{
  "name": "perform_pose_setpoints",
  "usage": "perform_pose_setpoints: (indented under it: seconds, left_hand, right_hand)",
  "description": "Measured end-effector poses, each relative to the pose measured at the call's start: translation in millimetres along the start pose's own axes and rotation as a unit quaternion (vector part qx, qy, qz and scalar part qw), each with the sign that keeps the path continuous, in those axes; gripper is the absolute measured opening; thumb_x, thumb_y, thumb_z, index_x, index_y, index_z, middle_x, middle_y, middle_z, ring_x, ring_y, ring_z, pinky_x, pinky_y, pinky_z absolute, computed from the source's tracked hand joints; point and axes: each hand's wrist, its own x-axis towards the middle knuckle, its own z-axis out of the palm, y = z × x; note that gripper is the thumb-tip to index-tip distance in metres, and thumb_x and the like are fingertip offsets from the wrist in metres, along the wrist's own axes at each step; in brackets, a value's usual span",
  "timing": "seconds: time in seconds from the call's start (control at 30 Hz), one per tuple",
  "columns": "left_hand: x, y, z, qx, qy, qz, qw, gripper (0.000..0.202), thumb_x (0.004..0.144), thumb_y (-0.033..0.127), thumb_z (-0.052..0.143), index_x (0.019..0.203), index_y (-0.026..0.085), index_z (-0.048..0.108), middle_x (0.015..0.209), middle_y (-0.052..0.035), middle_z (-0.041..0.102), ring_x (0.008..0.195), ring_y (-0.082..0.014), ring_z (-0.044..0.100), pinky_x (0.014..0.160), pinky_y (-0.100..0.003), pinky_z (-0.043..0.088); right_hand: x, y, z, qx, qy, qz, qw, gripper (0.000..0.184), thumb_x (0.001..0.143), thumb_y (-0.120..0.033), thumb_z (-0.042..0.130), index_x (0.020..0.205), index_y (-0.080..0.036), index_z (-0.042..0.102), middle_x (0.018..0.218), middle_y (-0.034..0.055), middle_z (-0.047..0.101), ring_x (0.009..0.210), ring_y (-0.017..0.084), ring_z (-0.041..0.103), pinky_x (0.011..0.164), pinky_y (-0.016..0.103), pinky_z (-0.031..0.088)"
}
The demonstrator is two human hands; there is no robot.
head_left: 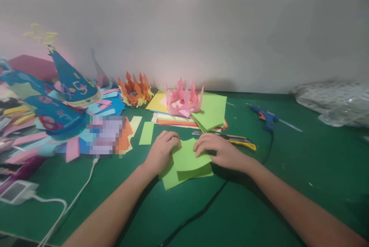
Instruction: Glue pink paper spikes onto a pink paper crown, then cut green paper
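Observation:
A light green sheet of paper (187,164) lies partly folded on the green table (302,170). My left hand (162,151) has its fingers curled on the sheet's left edge. My right hand (219,151) presses the folded flap from the right, fingers bent down onto it. Both hands touch the same sheet and pinch its fold.
A yellow utility knife (238,139) lies just behind my right hand, a blue glue gun (266,118) farther right. Pink (184,100) and orange (135,90) paper crowns, stacked coloured sheets (211,111), blue party hats (73,81), paper strips and a white charger (15,192) crowd the left. A crumpled plastic bag (334,100) lies right.

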Motion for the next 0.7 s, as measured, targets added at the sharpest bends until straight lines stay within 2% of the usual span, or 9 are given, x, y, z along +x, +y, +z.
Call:
perform_pose_setpoints:
  seconds: [0.1, 0.2, 0.4, 0.53, 0.6, 0.7]
  left_hand:
    - [-0.2, -3.7, 2.8, -0.011, -0.031, 0.012, 0.999, 0.041, 0.064, -0.01, 0.033, 0.082, 0.017, 0.058, 0.091, -0.0063, 0.061, 0.086, -0.0189, 0.05, 0.075, -0.033, 0.042]
    - [-0.4, -6.5, 2.1, -0.039, -0.053, 0.022, 0.998, 0.045, 0.061, -0.011, 0.033, 0.085, 0.017, 0.06, 0.093, -0.0065, 0.062, 0.092, -0.0191, 0.051, 0.08, -0.034, 0.043]
    - [0.5, -8.8, -4.5, -0.054, -0.081, 0.05, 0.994, 0.045, 0.065, -0.008, 0.035, 0.087, 0.018, 0.065, 0.096, -0.0063, 0.066, 0.092, -0.0195, 0.056, 0.081, -0.038, 0.046]
    - [-1.3, -10.2, -1.2, -0.06, -0.074, 0.024, 0.995, 0.043, 0.069, -0.007, 0.036, 0.087, 0.019, 0.065, 0.098, -0.0059, 0.065, 0.097, -0.0182, 0.057, 0.086, -0.036, 0.047]
    - [-2.4, -10.7, 1.5, -0.06, -0.079, 0.019, 0.995, 0.04, 0.071, -0.005, 0.037, 0.088, 0.019, 0.064, 0.101, -0.006, 0.064, 0.099, -0.0183, 0.056, 0.088, -0.036, 0.046]
    - [-2.3, -9.9, 2.7, -0.06, -0.092, 0.024, 0.994, 0.037, 0.074, -0.003, 0.037, 0.091, 0.018, 0.063, 0.106, -0.0064, 0.062, 0.101, -0.0191, 0.055, 0.09, -0.036, 0.045]
  right_hand:
    - [0.5, 1.1, 2.0, -0.061, -0.067, -0.017, 0.996, 0.039, 0.069, 0.003, 0.042, 0.085, -0.023, 0.067, 0.096, 0.0027, 0.065, 0.097, 0.017, 0.054, 0.091, 0.036, 0.04]
    - [0.5, 1.4, 2.9, -0.071, -0.096, -0.009, 0.993, 0.038, 0.07, 0.002, 0.043, 0.088, -0.021, 0.067, 0.098, 0.004, 0.065, 0.097, 0.017, 0.054, 0.088, 0.033, 0.041]
    - [-0.9, -0.9, -2.8, -0.069, -0.11, 0.017, 0.991, 0.028, 0.076, -0.006, 0.05, 0.091, -0.021, 0.068, 0.099, 0.004, 0.063, 0.096, 0.017, 0.054, 0.087, 0.031, 0.04]
    - [-1.0, -2.5, -6.5, -0.078, -0.124, 0.032, 0.989, 0.016, 0.078, -0.018, 0.059, 0.09, -0.02, 0.069, 0.093, 0.0046, 0.063, 0.09, 0.018, 0.055, 0.081, 0.03, 0.041]
    - [-1.0, -2.5, -6.6, -0.075, -0.128, 0.04, 0.988, 0.014, 0.08, -0.025, 0.059, 0.088, -0.02, 0.07, 0.089, 0.0044, 0.064, 0.086, 0.017, 0.056, 0.078, 0.029, 0.041]
    - [-0.8, -0.8, -3.7, -0.071, -0.117, 0.053, 0.989, 0.02, 0.086, -0.026, 0.052, 0.08, -0.02, 0.069, 0.081, 0.0031, 0.064, 0.08, 0.016, 0.057, 0.074, 0.027, 0.04]
